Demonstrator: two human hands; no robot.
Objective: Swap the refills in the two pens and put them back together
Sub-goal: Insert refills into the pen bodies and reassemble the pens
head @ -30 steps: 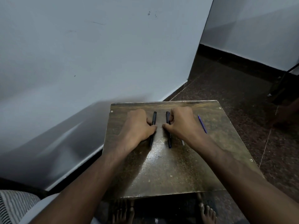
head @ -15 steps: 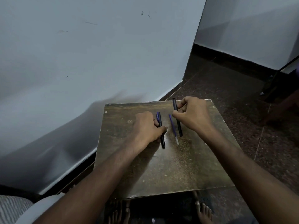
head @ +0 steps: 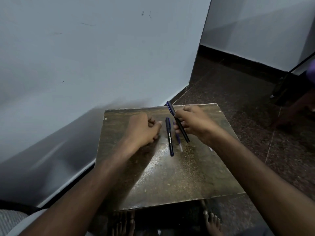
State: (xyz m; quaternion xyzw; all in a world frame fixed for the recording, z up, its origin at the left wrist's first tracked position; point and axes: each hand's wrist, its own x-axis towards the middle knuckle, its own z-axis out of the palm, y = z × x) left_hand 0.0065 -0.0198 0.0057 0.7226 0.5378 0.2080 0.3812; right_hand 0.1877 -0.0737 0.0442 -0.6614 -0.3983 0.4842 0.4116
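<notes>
Your right hand [head: 196, 123] is gripping one dark pen [head: 179, 122] about midway along its barrel, fingers curled round it, and is holding it lifted above the table [head: 170, 181]. The pen is slanting, its blue-tinged upper end pointing away from you towards the far edge of the table and its lower end pointing back towards you. The second pen [head: 169, 136] is lying flat on the table, free of both hands, running roughly away from you with its capped end at the far side. It is sitting between your two hands, just beside the left knuckles and apart from them.

Your left hand [head: 143, 130] is resting on the table with its fingers curled in on themselves. No object is showing inside it, though the palm side is hidden from view.

A loose refill [head: 178, 138], bluish with a pale tip at the near end, is lying on the table just to the right of the second pen, roughly parallel to it and partly under the lifted pen. A small pale end [head: 211, 149] is showing at the inner side of your right wrist; I cannot tell what it belongs to.

Your bare feet [head: 213, 222] are showing on the dark floor [head: 238, 92] below the near edge of the table. The table is standing close to a pale wall [head: 102, 57].
</notes>
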